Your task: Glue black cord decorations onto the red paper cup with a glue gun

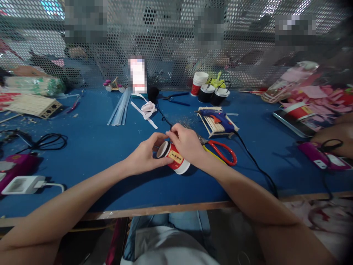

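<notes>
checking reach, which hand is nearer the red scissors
Right. The right hand lies right beside the red scissors; the left hand is on the far side of the paper cup from them.

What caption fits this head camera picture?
Left hand and right hand hold a red paper cup sideways at the blue table, beside red scissors.

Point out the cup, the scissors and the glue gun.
cup [176, 160]: head view, on its labelled red side.
scissors [234, 159]: head view, on the red handle loop.
glue gun [224, 121]: head view, on the blue body.
</notes>
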The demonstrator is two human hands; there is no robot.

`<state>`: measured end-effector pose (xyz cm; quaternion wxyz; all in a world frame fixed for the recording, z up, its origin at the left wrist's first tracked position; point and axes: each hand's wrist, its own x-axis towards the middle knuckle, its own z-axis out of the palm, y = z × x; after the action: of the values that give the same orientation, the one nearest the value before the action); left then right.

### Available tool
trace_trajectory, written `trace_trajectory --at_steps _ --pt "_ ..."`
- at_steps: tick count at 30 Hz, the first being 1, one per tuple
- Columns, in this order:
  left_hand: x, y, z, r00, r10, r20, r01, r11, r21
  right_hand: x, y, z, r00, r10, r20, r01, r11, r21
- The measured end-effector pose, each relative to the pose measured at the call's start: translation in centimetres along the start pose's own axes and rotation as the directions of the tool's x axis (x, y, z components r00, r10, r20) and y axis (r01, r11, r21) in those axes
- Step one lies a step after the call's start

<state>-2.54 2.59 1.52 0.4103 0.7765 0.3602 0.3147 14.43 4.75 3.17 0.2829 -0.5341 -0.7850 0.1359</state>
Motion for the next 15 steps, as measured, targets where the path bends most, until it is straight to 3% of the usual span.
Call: trace_trajectory --at_steps 8,15 --pt "0.0 -0.7 0.7 0.997 0.078 0.014 -0.076 0.987 -0.143 -0.4 -0.3 -1.0 0.994 -0.060 -0.089 0.060 0.998 -0.002" --pt "-0.1 -1.5 1.0 0.983 0.185 -0.001 -0.184 0.975 -0.123 -0.4 0.3 -0.6 0.999 -0.043 -0.008 0.044 0.996 0.076"
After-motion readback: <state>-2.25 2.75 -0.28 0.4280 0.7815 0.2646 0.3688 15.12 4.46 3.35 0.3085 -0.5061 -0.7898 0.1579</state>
